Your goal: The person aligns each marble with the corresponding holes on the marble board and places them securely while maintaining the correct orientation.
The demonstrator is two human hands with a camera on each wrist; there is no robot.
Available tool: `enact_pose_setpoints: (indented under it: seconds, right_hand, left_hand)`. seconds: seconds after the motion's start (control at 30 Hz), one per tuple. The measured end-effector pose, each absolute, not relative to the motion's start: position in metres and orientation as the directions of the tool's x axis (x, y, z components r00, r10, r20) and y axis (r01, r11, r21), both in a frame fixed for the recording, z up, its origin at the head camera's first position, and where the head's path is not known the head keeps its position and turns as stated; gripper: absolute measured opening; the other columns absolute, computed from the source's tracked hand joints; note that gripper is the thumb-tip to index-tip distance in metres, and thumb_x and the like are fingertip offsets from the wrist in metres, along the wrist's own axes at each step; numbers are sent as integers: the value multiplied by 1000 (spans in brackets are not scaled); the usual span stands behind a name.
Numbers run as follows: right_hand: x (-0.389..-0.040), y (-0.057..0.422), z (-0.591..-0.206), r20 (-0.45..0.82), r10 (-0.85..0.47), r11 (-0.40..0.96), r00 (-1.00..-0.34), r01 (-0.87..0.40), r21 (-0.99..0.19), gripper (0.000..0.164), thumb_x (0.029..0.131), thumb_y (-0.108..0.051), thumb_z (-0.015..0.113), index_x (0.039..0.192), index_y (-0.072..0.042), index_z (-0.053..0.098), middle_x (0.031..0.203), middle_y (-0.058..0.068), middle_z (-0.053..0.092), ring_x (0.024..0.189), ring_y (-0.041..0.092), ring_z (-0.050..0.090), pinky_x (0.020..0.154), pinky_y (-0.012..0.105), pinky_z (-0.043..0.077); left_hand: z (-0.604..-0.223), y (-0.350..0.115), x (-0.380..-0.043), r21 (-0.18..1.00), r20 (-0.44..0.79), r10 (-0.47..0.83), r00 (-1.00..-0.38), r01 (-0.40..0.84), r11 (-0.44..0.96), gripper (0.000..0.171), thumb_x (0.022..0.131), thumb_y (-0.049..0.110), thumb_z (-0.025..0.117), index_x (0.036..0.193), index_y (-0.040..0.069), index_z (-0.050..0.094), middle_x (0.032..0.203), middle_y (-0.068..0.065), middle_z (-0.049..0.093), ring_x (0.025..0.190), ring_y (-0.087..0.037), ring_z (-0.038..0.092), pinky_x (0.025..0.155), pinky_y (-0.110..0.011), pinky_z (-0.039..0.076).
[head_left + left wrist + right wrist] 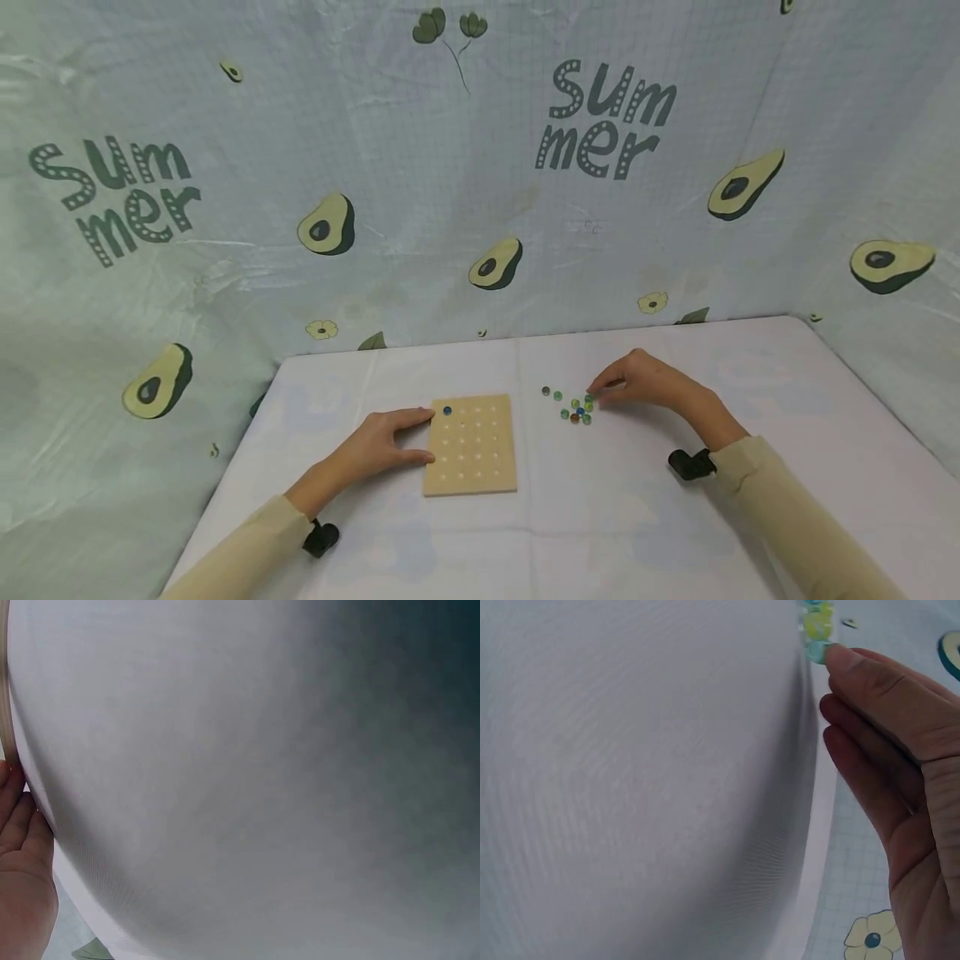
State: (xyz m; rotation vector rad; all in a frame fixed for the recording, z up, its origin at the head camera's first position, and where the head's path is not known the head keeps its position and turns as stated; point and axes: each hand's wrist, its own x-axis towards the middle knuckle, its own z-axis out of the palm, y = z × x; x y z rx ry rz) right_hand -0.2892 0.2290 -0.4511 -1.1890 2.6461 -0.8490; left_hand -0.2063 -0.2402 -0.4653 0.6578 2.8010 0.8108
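A square wooden board with rows of small hollows lies on the table, a dark blue marble sitting in its top left corner. Against the board's left edge rest the thumb and fingertips of my left hand, spread apart. In the left wrist view, that hand touches the board's side. Right of the board, several glass marbles lie in a loose cluster. At the cluster's right side, my right hand pinches a blue-green marble between thumb and forefinger, close to a yellow-green marble.
A white cloth covers the table. Behind it hangs a pale curtain printed with avocados and lettering. Each wrist wears a small black camera, one on the left and one on the right.
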Motion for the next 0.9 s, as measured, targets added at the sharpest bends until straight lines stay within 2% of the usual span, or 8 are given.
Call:
enact_pose_setpoints:
  seconds: [0.1,0.37,0.63,0.9]
  right_hand:
    - [-292,227,-452,131,-754,512,-644,-701,-497,23,84,-17,85,106,-13,82,104,-3,78,98,15,74,83,32,62]
    - [-296,221,-451,69,-773,513,-630,-686,-516,24,83,-15,85,107,-13,82,106,-3,78,99,12,74,84,29,61]
    - [-301,213,-452,127,-807,492,-577,-776,-395,18,82,-9,85,99,-11,83,97,-3,79,91,10,75,77,24,61]
    - [-301,211,-450,168,-805,481,-569,-791,-378,17,81,-9,86,98,-9,83,93,-1,79,85,9,75,71,20,60]
  left_hand:
    - [-466,-241,-206,542,-18,456,-890,375,752,79,81,52,82,145,12,58,148,-10,56,139,-32,50,112,-51,44]
    - [-466,-240,-204,543,-17,460,-888,378,750,78,82,51,82,145,11,58,148,-11,56,139,-33,50,112,-51,44]
    - [-465,-240,-204,534,-16,454,-891,376,757,79,82,52,81,146,11,57,148,-11,56,139,-33,50,112,-51,44]
    - [-464,-240,-203,531,-7,458,-889,385,755,79,83,51,81,146,11,57,148,-11,56,138,-33,50,112,-51,44]
